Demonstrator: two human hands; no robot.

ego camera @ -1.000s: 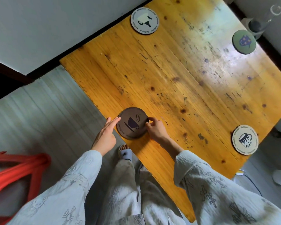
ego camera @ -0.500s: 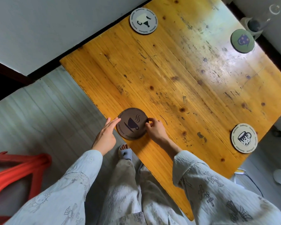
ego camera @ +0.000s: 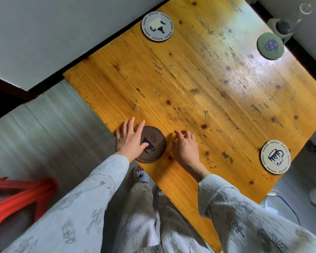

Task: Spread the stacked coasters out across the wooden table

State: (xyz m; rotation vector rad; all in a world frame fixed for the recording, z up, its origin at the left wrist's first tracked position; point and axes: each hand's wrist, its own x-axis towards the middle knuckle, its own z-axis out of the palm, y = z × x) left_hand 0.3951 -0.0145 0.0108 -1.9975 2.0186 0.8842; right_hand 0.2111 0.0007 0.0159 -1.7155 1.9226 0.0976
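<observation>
Round brown steaming-cup coaster (ego camera: 154, 145) near the orange wooden surface (ego camera: 199, 92) edge, left hand (ego camera: 130, 138) flat on it, fingers spread, right hand (ego camera: 185, 146) beside it, grip loose, empty

Brown coaster (ego camera: 152, 145) with a steaming-cup print lies flat, partly under the left hand (ego camera: 129, 138); three other coasters sit well apart, far beyond both hands.

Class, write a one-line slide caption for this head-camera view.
Left hand flat on the brown coaster, right hand open beside it.
</observation>
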